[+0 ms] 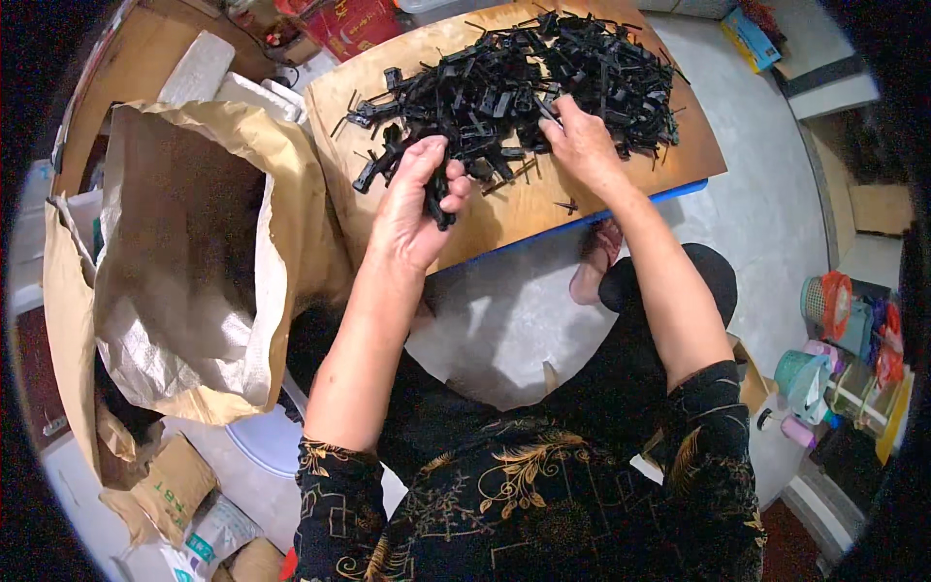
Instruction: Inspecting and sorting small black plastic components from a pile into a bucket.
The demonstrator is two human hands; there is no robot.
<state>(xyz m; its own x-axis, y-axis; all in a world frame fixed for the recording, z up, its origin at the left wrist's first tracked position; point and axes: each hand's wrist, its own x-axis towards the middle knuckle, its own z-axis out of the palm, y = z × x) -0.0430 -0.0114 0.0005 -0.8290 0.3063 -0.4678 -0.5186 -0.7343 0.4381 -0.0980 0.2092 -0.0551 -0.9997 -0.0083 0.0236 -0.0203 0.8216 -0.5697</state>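
A large heap of small black plastic parts (504,92), many with thin sticks poking out, covers much of a light wooden board (339,97). My left hand (412,199) is closed around several black parts, which stick out below the fingers, at the near left edge of the heap. At the heap's near side, right of centre, my right hand (587,150) has thumb and forefinger pinched together on a black part. Its far end merges with the dark pile. One small black piece (567,206) lies apart on the board, near its front edge.
A big brown paper sack (73,320) with a pale lining gapes open left of the board. White foam blocks (199,68) lie behind it. A red box (354,34) stands at the back. Baskets (805,373) and bags crowd the far right. My bare foot (596,262) rests below the board.
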